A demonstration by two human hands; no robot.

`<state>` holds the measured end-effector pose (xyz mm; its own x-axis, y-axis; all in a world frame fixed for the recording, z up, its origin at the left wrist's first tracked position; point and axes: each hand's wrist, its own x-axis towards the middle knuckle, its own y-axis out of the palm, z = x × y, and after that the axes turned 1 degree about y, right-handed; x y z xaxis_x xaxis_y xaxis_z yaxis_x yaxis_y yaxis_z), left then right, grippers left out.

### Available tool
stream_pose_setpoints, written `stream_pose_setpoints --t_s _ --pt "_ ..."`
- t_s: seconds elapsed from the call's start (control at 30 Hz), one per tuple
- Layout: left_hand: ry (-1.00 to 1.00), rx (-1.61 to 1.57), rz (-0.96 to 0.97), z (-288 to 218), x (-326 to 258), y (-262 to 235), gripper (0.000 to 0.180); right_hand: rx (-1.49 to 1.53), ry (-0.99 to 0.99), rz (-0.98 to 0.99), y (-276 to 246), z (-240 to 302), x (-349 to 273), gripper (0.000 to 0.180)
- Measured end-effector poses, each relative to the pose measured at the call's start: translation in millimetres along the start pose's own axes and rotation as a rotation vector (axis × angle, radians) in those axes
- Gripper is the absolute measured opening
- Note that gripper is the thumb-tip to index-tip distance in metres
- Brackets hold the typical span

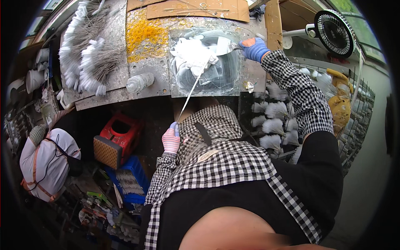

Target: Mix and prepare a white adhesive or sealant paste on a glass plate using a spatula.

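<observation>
My left hand [171,140], in a pink-and-white striped glove, is closed around the lower end of a thin rod [191,92]. The rod slants up over the table edge, and its whitish upper end meets a heap of white paste [192,54]. My right hand [254,49], in a blue glove with an orange patch, grips a putty knife [224,46] whose wide blade is smeared white and lies at the right side of the heap. Under the paste is a clear, paste-streaked sheet [233,85] on the worktable [158,62].
Yellow rings [146,37], a clear bottle [140,82] and white-tipped wire bundles [93,62] occupy the table's left. Cardboard [196,9] lies behind. White brushes [273,128] fill a rack at right, below a fan [334,33]. A red stool [125,131], blue crate [131,177] and another person [50,162] are left.
</observation>
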<state>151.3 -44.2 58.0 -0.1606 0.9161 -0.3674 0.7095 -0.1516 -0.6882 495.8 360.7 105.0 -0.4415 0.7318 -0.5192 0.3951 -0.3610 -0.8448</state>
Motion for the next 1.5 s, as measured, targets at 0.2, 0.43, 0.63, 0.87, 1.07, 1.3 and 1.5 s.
stream_pose_setpoints --t_s 0.2,0.43,0.63,0.87,1.07,1.3,1.5 --pt "-0.121 -0.116 -0.097 -25.9 -9.4 28.6 0.021 -0.300 -0.412 -0.118 -60.8 12.9 99.7 0.012" --pt "-0.230 -0.093 -0.201 -43.9 -26.4 51.6 0.023 -0.504 -0.876 -0.274 -103.9 67.0 187.7 0.005" --pt "-0.385 -0.235 -0.281 -50.4 -32.9 66.0 0.023 -0.493 -1.360 -0.483 -98.7 113.8 252.5 0.011" --pt "-0.520 -0.237 -0.261 -52.6 -31.1 60.7 0.027 0.080 -0.983 0.094 -136.3 176.2 192.8 0.019" --pt "-0.461 -0.202 -0.264 -47.9 -45.9 62.5 0.024 -0.003 -0.922 0.140 -119.7 173.5 149.3 0.019" --pt "-0.373 -0.134 -0.190 -40.3 -64.7 43.1 0.026 -0.197 -1.162 -0.121 -85.9 101.7 103.0 0.012" --pt "-0.287 -0.182 -0.260 -21.1 -55.7 48.7 0.023 -0.366 -0.609 -0.068 -46.2 34.9 47.9 0.011"
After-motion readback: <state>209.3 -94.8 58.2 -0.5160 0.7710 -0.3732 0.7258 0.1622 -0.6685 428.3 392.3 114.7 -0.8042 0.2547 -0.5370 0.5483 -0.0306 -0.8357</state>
